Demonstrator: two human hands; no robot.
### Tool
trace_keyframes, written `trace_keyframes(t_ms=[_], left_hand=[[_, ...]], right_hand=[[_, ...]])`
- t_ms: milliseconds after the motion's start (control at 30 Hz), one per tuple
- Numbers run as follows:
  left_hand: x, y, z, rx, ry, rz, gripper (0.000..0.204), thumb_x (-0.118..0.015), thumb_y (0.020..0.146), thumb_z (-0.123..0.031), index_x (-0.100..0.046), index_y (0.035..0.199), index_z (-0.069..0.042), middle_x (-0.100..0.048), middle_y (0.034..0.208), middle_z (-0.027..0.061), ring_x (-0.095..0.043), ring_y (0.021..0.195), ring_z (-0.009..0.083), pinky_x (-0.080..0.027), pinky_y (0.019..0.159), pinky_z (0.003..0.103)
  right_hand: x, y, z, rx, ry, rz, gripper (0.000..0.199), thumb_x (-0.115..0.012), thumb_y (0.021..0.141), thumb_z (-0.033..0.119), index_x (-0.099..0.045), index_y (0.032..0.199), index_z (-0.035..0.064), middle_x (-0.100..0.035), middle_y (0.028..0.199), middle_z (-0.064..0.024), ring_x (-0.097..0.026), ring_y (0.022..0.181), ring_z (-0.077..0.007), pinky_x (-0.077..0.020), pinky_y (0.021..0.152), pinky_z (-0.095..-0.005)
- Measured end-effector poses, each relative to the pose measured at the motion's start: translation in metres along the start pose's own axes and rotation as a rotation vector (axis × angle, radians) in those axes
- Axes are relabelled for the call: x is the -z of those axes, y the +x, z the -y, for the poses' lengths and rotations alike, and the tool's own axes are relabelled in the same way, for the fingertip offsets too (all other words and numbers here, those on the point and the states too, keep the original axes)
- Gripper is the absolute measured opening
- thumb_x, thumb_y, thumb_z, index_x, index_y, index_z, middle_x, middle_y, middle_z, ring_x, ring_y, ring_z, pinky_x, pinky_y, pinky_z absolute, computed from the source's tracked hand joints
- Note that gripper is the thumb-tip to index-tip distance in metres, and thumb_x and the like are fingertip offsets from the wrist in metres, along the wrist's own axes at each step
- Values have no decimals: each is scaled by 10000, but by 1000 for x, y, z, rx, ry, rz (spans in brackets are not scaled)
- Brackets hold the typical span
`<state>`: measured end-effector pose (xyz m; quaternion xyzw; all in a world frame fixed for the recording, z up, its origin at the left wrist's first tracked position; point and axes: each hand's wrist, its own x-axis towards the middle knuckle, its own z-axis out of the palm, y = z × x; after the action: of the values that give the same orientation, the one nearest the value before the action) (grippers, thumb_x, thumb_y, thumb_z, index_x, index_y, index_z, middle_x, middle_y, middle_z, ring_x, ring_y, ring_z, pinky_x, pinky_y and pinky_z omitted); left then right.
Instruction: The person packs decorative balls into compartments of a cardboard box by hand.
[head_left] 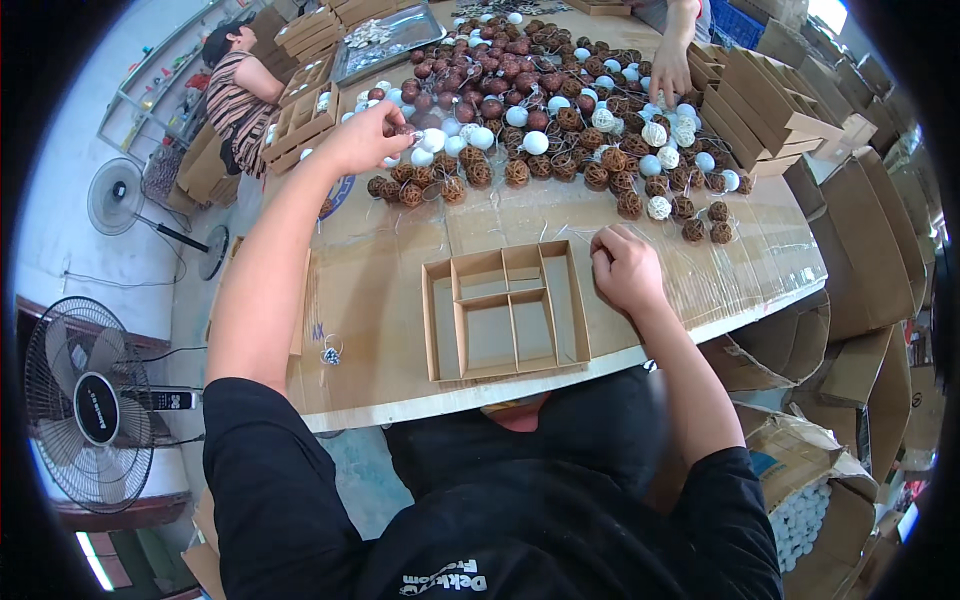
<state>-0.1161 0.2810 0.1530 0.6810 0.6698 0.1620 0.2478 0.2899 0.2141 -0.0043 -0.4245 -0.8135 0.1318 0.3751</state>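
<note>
My left hand [368,138] reaches to the near left edge of a big heap of ball ornaments, its fingers pinched together. A dark red ball [403,129] shows at the fingertips, but I cannot tell whether they grip it. White balls [433,140] lie just right of them. On the table, my right hand [628,268] rests with its fingers curled in; the inside of its grip is hidden. Just left of it stands a divided cardboard tray [458,330], its compartments holding nothing. Brown woven balls [516,173] make up much of the heap's near edge.
Another person's hand [671,72] touches the heap's far right. Stacked cardboard trays [770,100] stand beside it. A metal tray [388,45] lies at the far left. One small blue-and-white ball [331,355] sits near my left elbow. Fans [97,408] stand at the left.
</note>
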Motion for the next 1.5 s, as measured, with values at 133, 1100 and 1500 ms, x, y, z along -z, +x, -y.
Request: trace_keyframes(t_ms=[133,1100,1500], left_hand=[[1,5,-3,-70,-137,1,321,-731,942,-151,-559,1195,-54,-677,948,47,-646,792,127,-565,709,298],[-35,-83,-11,-43,48,-11,314,-852,891,-224,-603,963,-47,-706,819,12,-614,697,80,-471,613,239],[-49,-137,-31,154,-462,799,287,-743,966,-142,-638,1185,12,-727,1045,66,-687,927,107,-568,823,279]], right_hand=[[1,0,-1,-13,-6,7,49,-619,863,84,-659,863,56,-675,886,-143,-677,810,-387,-560,728,-477],[0,3,-3,-32,5,15,35,-620,844,68,-655,849,65,-664,858,-130,-674,785,-371,-557,710,-448],[1,3,0,-40,-7,12,40,-611,848,65,-651,850,66,-667,858,-134,-671,785,-377,-554,704,-453]])
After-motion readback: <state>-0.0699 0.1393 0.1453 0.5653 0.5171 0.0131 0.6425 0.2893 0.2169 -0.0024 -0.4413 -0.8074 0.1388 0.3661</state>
